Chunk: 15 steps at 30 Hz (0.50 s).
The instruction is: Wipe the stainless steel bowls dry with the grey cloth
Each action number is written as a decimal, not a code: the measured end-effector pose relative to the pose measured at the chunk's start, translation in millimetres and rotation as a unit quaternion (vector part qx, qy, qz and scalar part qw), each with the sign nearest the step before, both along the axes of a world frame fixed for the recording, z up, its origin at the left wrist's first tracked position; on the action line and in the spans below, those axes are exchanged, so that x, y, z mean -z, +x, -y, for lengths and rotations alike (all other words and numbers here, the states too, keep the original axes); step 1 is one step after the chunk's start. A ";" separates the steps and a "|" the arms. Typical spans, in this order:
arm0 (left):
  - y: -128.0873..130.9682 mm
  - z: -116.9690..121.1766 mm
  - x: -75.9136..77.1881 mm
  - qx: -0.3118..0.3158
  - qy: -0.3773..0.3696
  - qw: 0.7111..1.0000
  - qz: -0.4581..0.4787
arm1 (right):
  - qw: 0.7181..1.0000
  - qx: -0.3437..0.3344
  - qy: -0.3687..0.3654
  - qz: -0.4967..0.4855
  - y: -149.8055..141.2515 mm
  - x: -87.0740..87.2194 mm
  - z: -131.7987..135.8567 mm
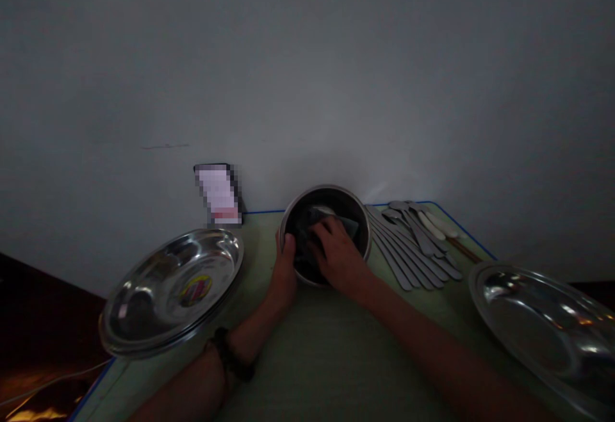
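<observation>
A deep round metal bowl (364,211) is tilted towards me at the middle of the table. My left hand (285,268) grips its left side, the thumb over the rim. Inside the bowl, my right hand (336,249) presses a dark, crumpled cloth (303,222) against the inner wall with bent fingers. Part of the cloth is hidden under that hand, and the bowl's interior is dark.
Stacked oval metal trays (144,307) stand at the left, the top one bearing a round sticker. A phone (218,194) leans on the wall. Several flat-handled metal utensils (408,255) and a pair of chopsticks (464,250) lie right. Another metal tray (528,326) is at far right.
</observation>
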<state>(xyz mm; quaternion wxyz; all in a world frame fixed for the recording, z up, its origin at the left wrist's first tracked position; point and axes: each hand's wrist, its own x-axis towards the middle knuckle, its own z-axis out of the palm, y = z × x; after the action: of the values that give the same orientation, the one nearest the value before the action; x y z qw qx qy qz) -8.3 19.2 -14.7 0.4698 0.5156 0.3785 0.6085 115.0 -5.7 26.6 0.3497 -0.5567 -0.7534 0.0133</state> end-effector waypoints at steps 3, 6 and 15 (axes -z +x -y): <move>0.9 -0.3 -0.2 0.019 -0.015 0.999 0.027 | 0.996 -0.045 0.019 -0.076 -6.0 -5.4 2.8; 1.9 0.0 -2.5 0.028 -0.056 0.996 0.065 | 0.984 -0.120 -0.034 -0.128 -3.5 -13.2 2.4; -0.1 -8.6 -6.2 0.025 -0.150 0.973 0.173 | 0.937 -0.169 -0.275 0.132 14.9 -36.5 24.1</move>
<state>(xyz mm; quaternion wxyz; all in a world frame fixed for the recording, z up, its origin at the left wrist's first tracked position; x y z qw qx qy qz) -8.3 27.8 -8.4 0.6153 0.3355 0.3651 0.6128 129.9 -29.8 63.1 0.0728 -0.4921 -0.8428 0.2055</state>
